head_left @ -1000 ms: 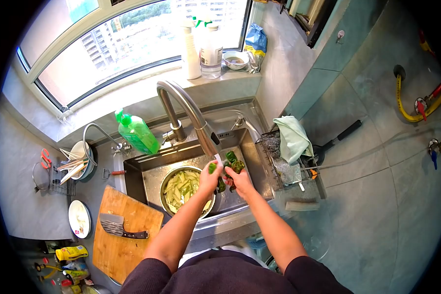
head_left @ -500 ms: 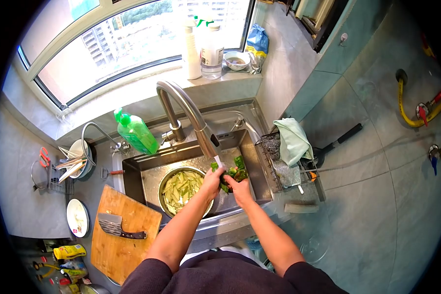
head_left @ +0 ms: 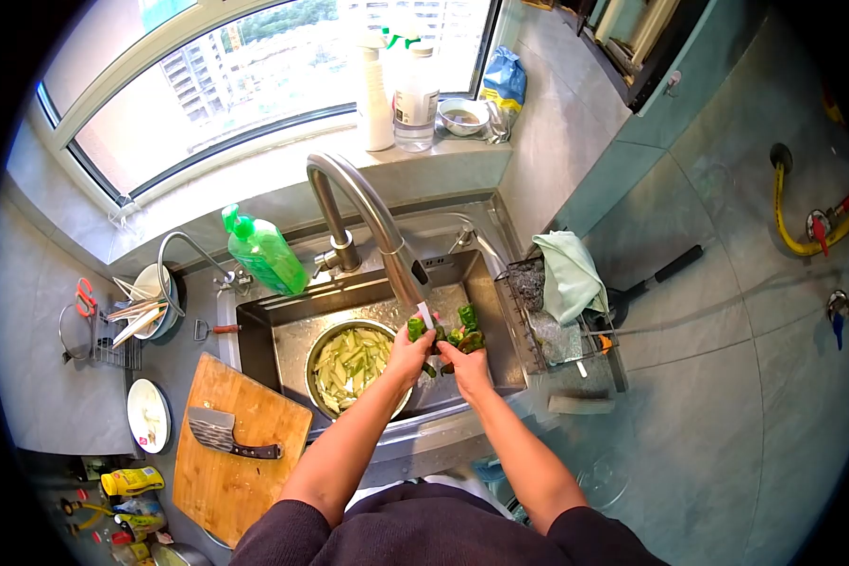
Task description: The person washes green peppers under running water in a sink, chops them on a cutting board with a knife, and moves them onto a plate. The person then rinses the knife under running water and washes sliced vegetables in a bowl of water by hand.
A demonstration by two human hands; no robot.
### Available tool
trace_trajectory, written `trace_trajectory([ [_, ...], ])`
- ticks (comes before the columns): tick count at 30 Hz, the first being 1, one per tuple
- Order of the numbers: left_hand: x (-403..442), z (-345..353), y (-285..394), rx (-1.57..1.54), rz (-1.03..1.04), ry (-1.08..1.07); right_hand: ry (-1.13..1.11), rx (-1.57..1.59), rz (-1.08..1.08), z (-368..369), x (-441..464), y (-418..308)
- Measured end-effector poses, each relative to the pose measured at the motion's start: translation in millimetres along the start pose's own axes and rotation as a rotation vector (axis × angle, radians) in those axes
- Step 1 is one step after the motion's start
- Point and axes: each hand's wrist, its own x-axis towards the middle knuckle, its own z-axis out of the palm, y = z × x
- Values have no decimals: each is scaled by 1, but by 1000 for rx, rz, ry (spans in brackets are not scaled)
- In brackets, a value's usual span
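Under the running faucet (head_left: 377, 217), both my hands hold dark green, glossy peppers (head_left: 466, 323) over the right part of the sink (head_left: 486, 292). My left hand (head_left: 411, 357) is closed around some of them, directly beneath the stream of water. Close beside it, my right hand (head_left: 466, 368) grips more, with pieces sticking out above the fingers. My palms and part of the peppers are hidden. To the left of my hands, a round metal bowl (head_left: 309, 379) stands in the sink, holding pale green cut strips (head_left: 349, 363) in water.
A cutting board (head_left: 226, 491) with a cleaver (head_left: 219, 432) lies left of the sink. Behind the sink stands a green soap bottle (head_left: 266, 255). At right are a wire rack (head_left: 528, 330) with a cloth (head_left: 571, 274) and a black-handled pan (head_left: 665, 269). A white plate (head_left: 149, 415) sits far left.
My hands have drawn slightly apart, and the peppers now show as two bunches, one in each hand. The view has shifted a little. Water keeps running.
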Motion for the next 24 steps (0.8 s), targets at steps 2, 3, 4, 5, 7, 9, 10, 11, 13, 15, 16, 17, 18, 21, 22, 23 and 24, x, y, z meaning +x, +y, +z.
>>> trace_trajectory([
  [2, 5, -2, 0, 70, -18, 51, 20, -88, -58, 5, -1, -4],
  [3, 9, -4, -1, 105, -28, 75, 32, -132, -86, 8, -2, -7],
  [4, 17, -10, -9, 147, -33, 114, 24, -122, -122, 10, -3, -6],
  [5, 27, -16, -15, 190, -38, 152, 16, -111, -160, 11, -3, -6],
  [7, 25, -6, -4, 170, -70, 192, 29, -88, -199, 17, -4, -10],
  [9, 15, 9, 4, 44, -125, 198, 68, -62, -201, 23, -2, -15],
  [10, 17, 5, -8, 124, -63, 90, 142, -169, -193, 19, 6, -11],
  [11, 16, 4, -18, 85, -11, 9, 181, -209, -211, 18, 10, -10],
  [13, 12, 5, -33, 373, 29, 159, 256, -289, -245, 17, 17, -7],
  [15, 9, 3, -31, 282, 20, 120, 203, -293, -250, 12, 20, -3],
  [16, 7, 5, -26, 201, 6, 95, 174, -249, -198, 11, 17, -7],
  [17, 4, 6, -22, 121, -10, 72, 146, -204, -144, 10, 12, -9],
  [18, -1, 12, -12, 50, -76, 128, 104, -101, -119, 11, 7, -12],
  [21, 13, 3, -11, -117, -183, 97, 56, -216, -117, 13, -2, -10],
  [22, 12, 1, -13, -117, -120, 24, 50, -154, -151, 13, -2, -13],
  [23, 11, 0, -15, -112, -112, -27, 61, -140, -143, 13, 0, -15],
  [24, 5, 3, -7, -105, -103, -76, 70, -122, -134, 12, 2, -16],
])
